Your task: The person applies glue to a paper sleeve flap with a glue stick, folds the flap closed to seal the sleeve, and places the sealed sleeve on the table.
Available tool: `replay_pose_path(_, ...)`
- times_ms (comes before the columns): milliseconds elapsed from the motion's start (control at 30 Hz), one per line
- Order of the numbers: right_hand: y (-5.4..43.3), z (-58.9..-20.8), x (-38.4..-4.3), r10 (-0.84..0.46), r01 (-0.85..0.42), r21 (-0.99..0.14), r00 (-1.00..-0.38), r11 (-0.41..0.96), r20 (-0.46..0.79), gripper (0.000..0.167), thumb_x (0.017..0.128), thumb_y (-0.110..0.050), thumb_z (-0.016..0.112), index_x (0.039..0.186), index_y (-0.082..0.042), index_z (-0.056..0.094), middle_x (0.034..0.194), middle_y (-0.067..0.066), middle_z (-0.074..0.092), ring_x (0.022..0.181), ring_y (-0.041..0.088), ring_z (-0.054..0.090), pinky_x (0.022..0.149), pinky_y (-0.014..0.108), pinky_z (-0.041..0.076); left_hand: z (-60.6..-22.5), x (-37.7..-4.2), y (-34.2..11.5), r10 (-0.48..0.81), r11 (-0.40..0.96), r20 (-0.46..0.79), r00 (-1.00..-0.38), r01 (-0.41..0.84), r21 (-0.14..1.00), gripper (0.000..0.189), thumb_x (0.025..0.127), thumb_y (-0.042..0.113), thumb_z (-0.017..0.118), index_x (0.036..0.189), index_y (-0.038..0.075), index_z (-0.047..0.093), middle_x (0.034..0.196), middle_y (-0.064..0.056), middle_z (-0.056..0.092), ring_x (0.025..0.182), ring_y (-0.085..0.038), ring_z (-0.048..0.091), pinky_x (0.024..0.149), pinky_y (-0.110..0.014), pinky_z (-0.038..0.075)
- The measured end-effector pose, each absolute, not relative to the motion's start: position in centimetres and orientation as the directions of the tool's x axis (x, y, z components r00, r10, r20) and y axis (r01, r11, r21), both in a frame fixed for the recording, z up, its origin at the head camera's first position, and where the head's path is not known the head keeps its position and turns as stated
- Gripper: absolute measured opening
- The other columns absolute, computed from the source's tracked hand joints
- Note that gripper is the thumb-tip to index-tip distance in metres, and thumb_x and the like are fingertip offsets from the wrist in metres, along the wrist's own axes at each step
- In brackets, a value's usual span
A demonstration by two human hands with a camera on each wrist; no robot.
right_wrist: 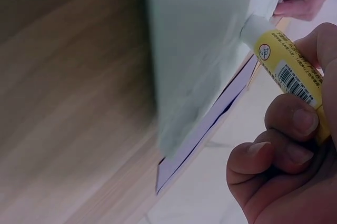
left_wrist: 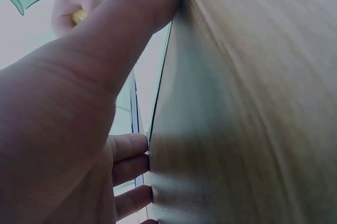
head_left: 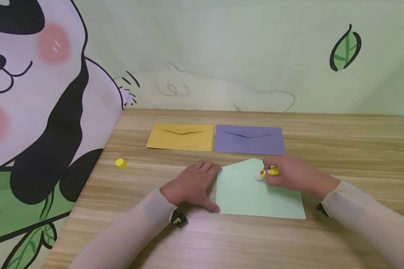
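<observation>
A pale green envelope (head_left: 256, 198) lies on the table with its pointed flap edge toward the back. My right hand (head_left: 289, 172) grips a yellow glue stick (head_left: 269, 172), its white tip down on the envelope near that flap. In the right wrist view the uncapped end of the glue stick (right_wrist: 287, 66) meets the green paper, and streaks show on it. My left hand (head_left: 195, 183) rests at the envelope's left edge, thumb and fingers spread along it. From the left wrist, the thumb (left_wrist: 131, 13) and fingertips touch the edge.
A yellow envelope (head_left: 181, 138) and a purple envelope (head_left: 249, 141) lie side by side behind the green one. The yellow cap (head_left: 121, 163) stands at the table's left. A printed panda backdrop (head_left: 67, 93) borders the wooden table (head_left: 357, 149) at the left and back.
</observation>
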State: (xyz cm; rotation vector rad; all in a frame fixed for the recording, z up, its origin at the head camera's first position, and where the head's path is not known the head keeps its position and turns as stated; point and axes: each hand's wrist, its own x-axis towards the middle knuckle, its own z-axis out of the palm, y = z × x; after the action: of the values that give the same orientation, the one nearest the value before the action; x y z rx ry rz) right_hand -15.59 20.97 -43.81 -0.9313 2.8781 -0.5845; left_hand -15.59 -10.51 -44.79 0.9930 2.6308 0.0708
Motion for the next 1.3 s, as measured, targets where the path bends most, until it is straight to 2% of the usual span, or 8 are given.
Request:
replay_pose_path(233, 22.6, -43.4, -15.0, -0.553, -0.53, -0.338, -0.832, 0.778, 0.034, 0.013, 0.084, -0.019, 0.069, 0.087, -0.026, 0.06, 0.058, -0.015, 0.042, 0.054, 0.005, 0.034, 0.05, 0.023, 0.027, -44.7, -15.7, -10.7, 0.651, 0.757, -0.288, -0.703, 0.631, 0.17, 0.122, 0.064, 0.078, 0.075, 0.156, 0.011, 0.03, 0.155, -0.004, 0.036, 0.144, -0.025, 0.032, 0.118, -0.045, 0.029)
replay_pose_path(467, 24.2, -43.2, -14.5, -0.528, -0.5, -0.327, -0.85, 0.802, 0.005, 0.013, 0.085, -0.02, 0.071, 0.09, -0.026, 0.06, 0.063, -0.014, 0.05, 0.054, 0.005, 0.036, 0.05, 0.023, 0.028, -44.8, -15.7, -10.8, 0.655, 0.753, -0.286, -0.7, 0.636, 0.168, 0.122, 0.064, 0.079, 0.075, 0.156, 0.011, 0.03, 0.155, -0.005, 0.036, 0.144, -0.025, 0.033, 0.118, -0.045, 0.03)
replay_pose_path(900, 26.2, -43.4, -13.6, -0.496, -0.491, -0.252, -0.867, 0.834, 0.047, 0.018, 0.083, -0.022, 0.071, 0.084, -0.029, 0.055, 0.054, -0.015, 0.036, 0.051, 0.004, 0.032, 0.048, 0.023, 0.024, -44.9, -15.6, -10.7, 0.661, 0.748, -0.271, -0.7, 0.644, 0.162, 0.121, 0.064, 0.079, 0.075, 0.155, 0.011, 0.031, 0.153, -0.004, 0.038, 0.143, -0.025, 0.034, 0.117, -0.046, 0.031)
replay_pose_path(1300, 28.1, -43.1, -13.0, -0.495, -0.504, -0.162, -0.864, 0.849, 0.093, 0.02, 0.082, -0.022, 0.071, 0.081, -0.028, 0.052, 0.055, -0.014, 0.034, 0.051, 0.004, 0.03, 0.046, 0.023, 0.022, -44.8, -15.7, -10.5, 0.661, 0.748, -0.267, -0.701, 0.643, 0.164, 0.121, 0.064, 0.079, 0.075, 0.154, 0.011, 0.032, 0.153, -0.005, 0.039, 0.143, -0.026, 0.035, 0.117, -0.045, 0.031)
